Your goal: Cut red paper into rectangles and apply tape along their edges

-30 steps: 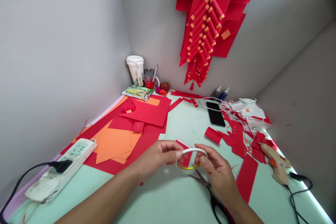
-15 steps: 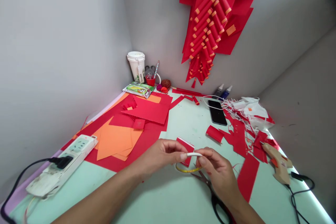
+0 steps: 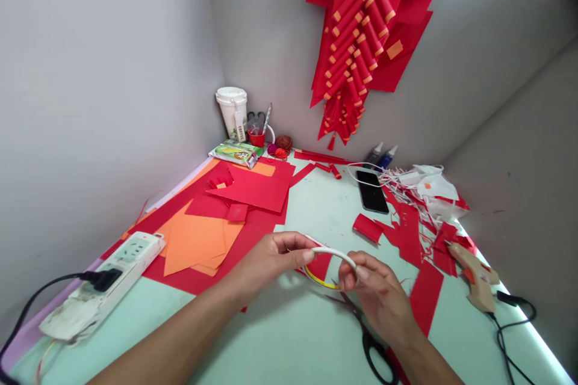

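Above the table, my left hand (image 3: 277,257) and my right hand (image 3: 379,289) hold a narrow roll of white tape (image 3: 334,251) between them. It is a thin ring, white outside and yellow inside. My left thumb and fingers pinch its left edge, and my right fingers are closed on its right edge. Below the roll lies a small red paper piece (image 3: 321,266) with a white strip on its far edge, partly hidden. Black-handled scissors (image 3: 372,346) lie beneath my right hand, blades toward the roll.
Red and orange paper sheets (image 3: 198,237) cover the left side, beside a power strip (image 3: 108,283). A phone (image 3: 372,192), red scraps (image 3: 410,234) and a glue gun (image 3: 476,280) lie on the right. A lidded cup (image 3: 232,114) stands behind. Red paper firecrackers (image 3: 352,48) hang on the wall.
The tape roll has tilted so more of its white outer band shows. My right hand has moved slightly right and turned, its grip shifting along the ring. My left hand keeps its pinch.
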The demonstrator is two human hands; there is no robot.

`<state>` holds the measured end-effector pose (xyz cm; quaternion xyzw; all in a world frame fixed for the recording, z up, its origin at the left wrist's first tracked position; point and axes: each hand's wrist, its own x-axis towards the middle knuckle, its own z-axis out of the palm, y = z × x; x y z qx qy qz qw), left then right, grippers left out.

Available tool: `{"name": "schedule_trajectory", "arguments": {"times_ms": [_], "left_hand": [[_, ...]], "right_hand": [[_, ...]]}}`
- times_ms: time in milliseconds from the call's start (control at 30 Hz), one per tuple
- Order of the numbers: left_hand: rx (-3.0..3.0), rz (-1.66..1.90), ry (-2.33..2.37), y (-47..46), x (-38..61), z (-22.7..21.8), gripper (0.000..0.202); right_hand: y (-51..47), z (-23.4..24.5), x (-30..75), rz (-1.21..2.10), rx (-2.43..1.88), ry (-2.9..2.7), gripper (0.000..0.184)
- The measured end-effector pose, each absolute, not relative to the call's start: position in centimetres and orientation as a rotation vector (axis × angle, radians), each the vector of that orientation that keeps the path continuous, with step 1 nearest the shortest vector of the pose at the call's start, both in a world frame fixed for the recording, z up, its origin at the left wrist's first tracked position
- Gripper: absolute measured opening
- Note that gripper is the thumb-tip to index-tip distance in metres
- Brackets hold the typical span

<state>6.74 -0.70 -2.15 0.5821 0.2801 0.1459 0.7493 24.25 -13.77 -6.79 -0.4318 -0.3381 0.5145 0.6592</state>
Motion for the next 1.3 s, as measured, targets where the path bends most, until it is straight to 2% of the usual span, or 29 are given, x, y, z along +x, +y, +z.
{"name": "schedule_trajectory", "arguments": {"times_ms": [367, 700, 1300], "left_hand": [[1.177, 0.357, 0.625, -1.0, 6.8, -2.1, 0.02], [0.812, 0.478, 0.538, -0.5, 7.3, -3.4, 0.018], [0.677, 0.472, 0.556, -1.0, 7.8, -4.3, 0.018]], "right_hand": [[-13.9, -7.0, 24.1, 1.319, -0.987, -0.868, 0.018], [-13.7, -6.9, 24.1, 1.275, -0.972, -0.871, 0.017], [-13.7, -6.8, 24.0, 1.251, -0.946, -0.954, 0.019]]}}
